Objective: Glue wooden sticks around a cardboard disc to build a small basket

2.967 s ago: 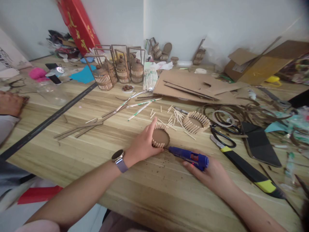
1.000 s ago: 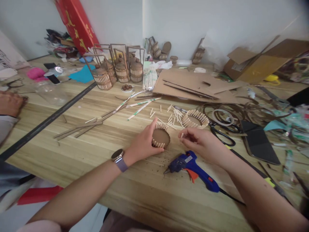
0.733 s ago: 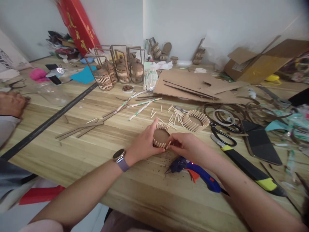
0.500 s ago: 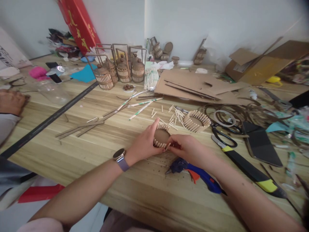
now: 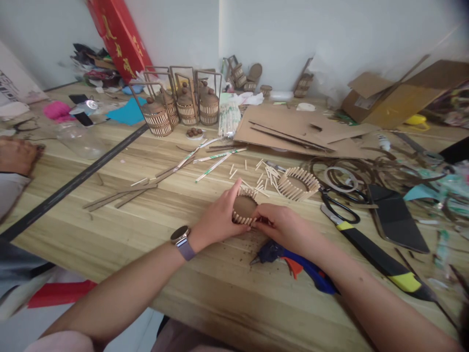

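A small round cardboard base [image 5: 244, 207] edged with short upright wooden sticks rests low over the table. My left hand [image 5: 219, 215] is closed around its left side, thumb in front and fingers behind. At its near right edge my right hand [image 5: 275, 221] pinches a short wooden stick, now mostly hidden by the fingertips. A second ring of sticks on a brown base [image 5: 298, 184] stands to the right, with loose cut sticks [image 5: 270, 174] beside it. Just below my right hand lies a blue glue gun [image 5: 293, 261], its nozzle pointing left.
To the right lie a black-and-yellow utility knife [image 5: 377, 254], black-handled scissors [image 5: 342, 208] and a phone [image 5: 397, 217]. Several finished lidded baskets [image 5: 188, 105] with tall handles stand behind, near cardboard sheets [image 5: 286, 124]. Another person's hand [image 5: 16, 155] rests at the far left.
My right fingertips have pressed in closer against the near right edge of the base, and the stick that showed between them is now mostly covered. My left hand keeps its hold.
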`<control>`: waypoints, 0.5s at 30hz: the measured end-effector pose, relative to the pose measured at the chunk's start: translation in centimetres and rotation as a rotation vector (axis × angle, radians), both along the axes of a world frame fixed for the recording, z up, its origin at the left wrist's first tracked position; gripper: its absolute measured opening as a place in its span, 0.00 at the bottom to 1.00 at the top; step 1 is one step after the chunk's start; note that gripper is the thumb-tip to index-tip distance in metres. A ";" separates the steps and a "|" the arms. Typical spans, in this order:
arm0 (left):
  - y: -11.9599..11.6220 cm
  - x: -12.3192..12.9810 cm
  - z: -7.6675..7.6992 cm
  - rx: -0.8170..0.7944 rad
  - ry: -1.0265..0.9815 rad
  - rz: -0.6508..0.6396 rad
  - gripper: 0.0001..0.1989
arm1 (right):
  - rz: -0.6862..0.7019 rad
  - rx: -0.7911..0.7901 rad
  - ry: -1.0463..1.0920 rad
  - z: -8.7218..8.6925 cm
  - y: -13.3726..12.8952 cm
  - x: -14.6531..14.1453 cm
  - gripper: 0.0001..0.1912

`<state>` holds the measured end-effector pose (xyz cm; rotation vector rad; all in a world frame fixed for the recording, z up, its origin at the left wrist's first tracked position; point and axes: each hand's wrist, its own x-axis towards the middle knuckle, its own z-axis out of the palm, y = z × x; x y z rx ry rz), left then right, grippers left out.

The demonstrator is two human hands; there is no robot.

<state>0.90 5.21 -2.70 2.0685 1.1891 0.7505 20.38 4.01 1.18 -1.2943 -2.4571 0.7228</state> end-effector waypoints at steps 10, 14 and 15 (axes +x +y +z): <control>0.1 -0.1 -0.3 0.013 -0.023 -0.015 0.62 | 0.068 0.108 -0.032 -0.6 0.4 0.5 0.06; 0.1 -0.1 -0.3 0.021 -0.037 -0.021 0.62 | 0.075 0.133 -0.058 -0.6 0.4 0.6 0.06; 0.1 -0.1 -0.3 0.023 -0.039 -0.021 0.61 | 0.076 0.139 -0.063 -0.6 0.4 0.6 0.06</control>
